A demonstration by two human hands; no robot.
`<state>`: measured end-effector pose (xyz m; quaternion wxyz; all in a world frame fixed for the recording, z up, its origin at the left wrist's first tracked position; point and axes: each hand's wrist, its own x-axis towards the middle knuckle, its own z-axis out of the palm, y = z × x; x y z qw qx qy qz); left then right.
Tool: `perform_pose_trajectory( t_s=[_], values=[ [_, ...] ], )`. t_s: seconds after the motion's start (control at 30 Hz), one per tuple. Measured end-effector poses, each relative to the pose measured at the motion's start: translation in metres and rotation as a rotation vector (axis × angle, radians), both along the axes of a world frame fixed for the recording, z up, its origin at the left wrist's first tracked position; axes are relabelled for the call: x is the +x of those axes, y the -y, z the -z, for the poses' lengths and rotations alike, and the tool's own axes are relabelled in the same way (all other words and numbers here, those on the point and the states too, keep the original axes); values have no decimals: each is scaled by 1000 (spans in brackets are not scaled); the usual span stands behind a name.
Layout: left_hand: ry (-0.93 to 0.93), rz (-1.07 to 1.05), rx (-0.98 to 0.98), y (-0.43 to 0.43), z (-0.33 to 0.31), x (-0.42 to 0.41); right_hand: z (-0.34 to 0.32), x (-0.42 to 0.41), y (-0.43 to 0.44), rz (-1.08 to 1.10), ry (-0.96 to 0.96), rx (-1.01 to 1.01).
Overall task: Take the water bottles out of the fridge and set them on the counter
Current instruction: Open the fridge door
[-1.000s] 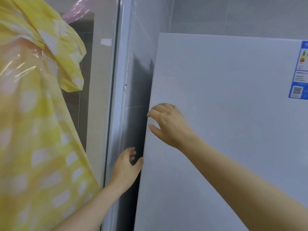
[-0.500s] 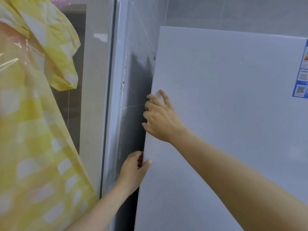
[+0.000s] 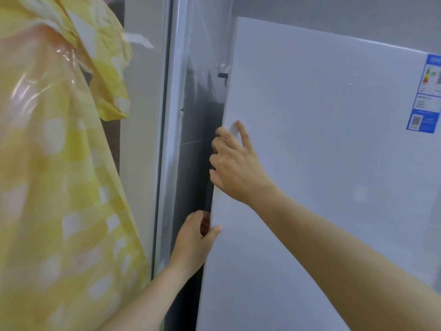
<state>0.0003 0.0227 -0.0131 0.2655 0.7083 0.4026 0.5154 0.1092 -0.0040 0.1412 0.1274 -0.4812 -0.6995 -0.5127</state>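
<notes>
The fridge door [image 3: 322, 163] is standing at right, the right hand [image 3: 236, 168] gripping its left edge above the left hand [image 3: 193, 244], a frame post [image 3: 169, 139] and hanging sheet [image 3: 59, 163] lying farther left.

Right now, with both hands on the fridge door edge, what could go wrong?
1. The left hand and right hand curl round the fridge door edge in a narrow gap beside the tiled wall; knuckles may scrape or get pinched.
2. No handle shows, so the grip could slip.
3. The yellow plastic sheet hangs close and might snag.
</notes>
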Motion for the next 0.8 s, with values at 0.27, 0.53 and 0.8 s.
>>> perform_pose_trajectory(
  t_s=[0.27, 0.53, 0.8],
  values=[
    [54, -17, 23, 60, 2, -9, 5, -9, 58, -3, 10, 8],
    [25, -81, 60, 167, 2, -9, 11, -3, 160, -79, -19, -14],
    [-20, -30, 31, 282, 0, 12, 20, 30, 273, -211, -74, 56]
  ],
)
